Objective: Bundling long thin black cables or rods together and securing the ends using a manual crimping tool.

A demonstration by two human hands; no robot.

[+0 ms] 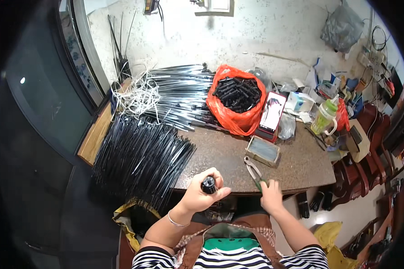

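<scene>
My left hand (pixel 202 192) is closed around a black ribbed cylindrical piece (pixel 208 184), its round end facing up. Just past the table's front edge, that hand is raised in the middle. Over to the right, my right hand (pixel 271 195) has its fingers on the green handles of a pair of pincers (pixel 252 168), whose metal jaws point away from me on the tabletop. Beyond the jaws lies a small open box (pixel 262 150) filled with thin grey wire-like pieces.
Long black rods (pixel 139 157) lie heaped at the left, with metal rods (pixel 179 89) and tangled white string (pixel 137 96) behind. A red plastic bag (pixel 231 120) holds short black pieces. Beside it a phone (pixel 273 112) leans upright. A green-lidded bottle (pixel 324 117) stands among clutter at the right.
</scene>
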